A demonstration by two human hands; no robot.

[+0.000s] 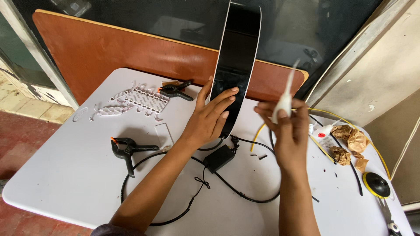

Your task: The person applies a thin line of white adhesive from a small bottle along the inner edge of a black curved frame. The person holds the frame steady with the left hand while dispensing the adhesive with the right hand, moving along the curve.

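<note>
A tall glossy black panel with a white edge [238,48] stands upright on the white table [70,175]. My left hand [209,116] presses flat against its lower left side, fingers spread over the black face. My right hand [286,129] holds a small white squeeze bottle with a long nozzle [285,94], pointed upward and blurred, just right of the panel. A black power adapter [218,158] with black cables [245,194] lies on the table below the panel.
Two black spring clamps [127,148] [175,90] and a strip of white LED modules [135,101] lie at left. Crumpled brown paper [350,142], a second small bottle [324,130], a yellow wire [323,113] and a black disc [376,184] sit at right. An orange-brown board [109,52] leans behind.
</note>
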